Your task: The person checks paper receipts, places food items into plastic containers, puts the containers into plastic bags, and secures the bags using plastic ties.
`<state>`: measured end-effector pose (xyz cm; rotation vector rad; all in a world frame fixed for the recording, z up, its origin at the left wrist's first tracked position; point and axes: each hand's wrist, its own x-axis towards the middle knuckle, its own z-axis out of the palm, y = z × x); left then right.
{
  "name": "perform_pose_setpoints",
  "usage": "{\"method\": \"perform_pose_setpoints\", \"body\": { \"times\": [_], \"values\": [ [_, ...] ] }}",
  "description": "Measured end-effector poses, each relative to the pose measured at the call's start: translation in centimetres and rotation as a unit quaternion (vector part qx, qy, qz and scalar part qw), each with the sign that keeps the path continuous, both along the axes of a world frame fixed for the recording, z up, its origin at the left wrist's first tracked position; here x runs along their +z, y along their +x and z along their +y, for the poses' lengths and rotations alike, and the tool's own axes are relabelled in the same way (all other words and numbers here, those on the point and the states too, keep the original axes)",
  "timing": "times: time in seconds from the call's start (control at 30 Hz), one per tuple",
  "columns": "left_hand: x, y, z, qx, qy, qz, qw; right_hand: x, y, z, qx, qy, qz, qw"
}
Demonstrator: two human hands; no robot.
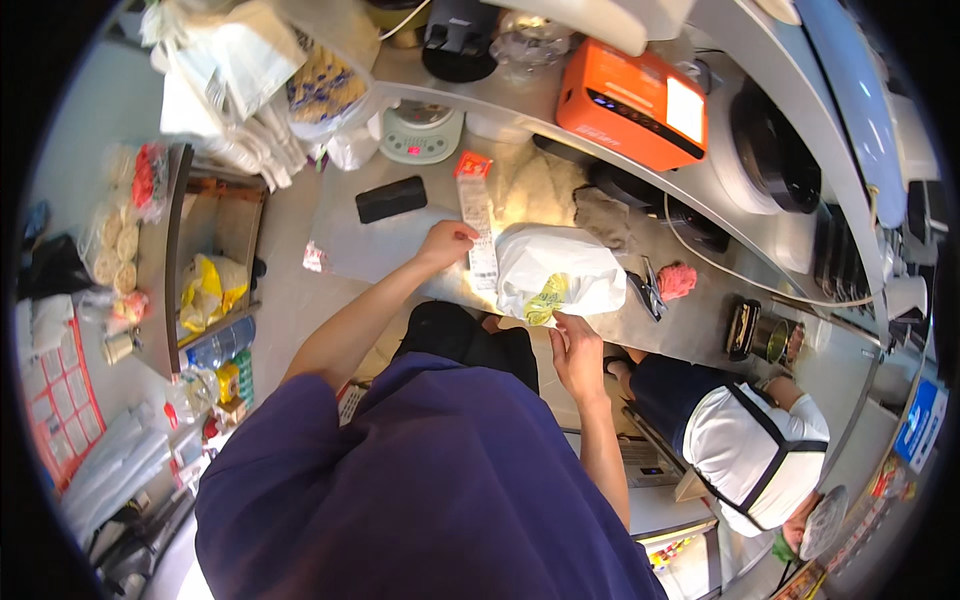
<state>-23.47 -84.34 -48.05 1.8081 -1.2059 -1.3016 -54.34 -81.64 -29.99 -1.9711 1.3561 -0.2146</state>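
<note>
A white plastic bag (562, 262) with yellow-green print sits on the steel counter in front of me. At the bag's near edge is my right hand (579, 351), its index fingertip touching the plastic; whether it pinches the bag is unclear. My left hand (448, 244) has curled fingers at the left edge of a long printed paper slip (478, 214), which lies left of the bag. I cannot tell if those fingers grip the paper. The slip has a red top end and bears writing. Beyond my left hand lies a black smartphone (391, 199).
A pale green digital scale (421, 135) stands at the back, below a shelf holding an orange printer (634, 105). Scissors (649, 289), a red cloth (676, 280) and a grey rag (606, 217) lie right of the bag. A person (750, 450) in a white shirt is close on the right.
</note>
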Motion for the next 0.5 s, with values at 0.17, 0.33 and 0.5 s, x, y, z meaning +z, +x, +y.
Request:
{"method": "perform_pose_setpoints", "body": {
  "times": [0.17,0.33,0.5],
  "values": [
    [17.5,0.6,-1.0,-0.017,0.141,0.438,0.888,6.0,5.4,-3.0,0.058,-0.19,-0.081,0.977],
    [26.2,-0.5,-3.5,-0.087,0.089,0.589,0.799,12.2,8.3,-10.2,-0.015,-0.256,-0.334,0.907],
    [30.1,-7.2,-8.8,-0.129,0.041,0.508,0.85,15.2,5.4,-24.0,-0.126,-0.301,-0.236,0.915]
  ]
}}
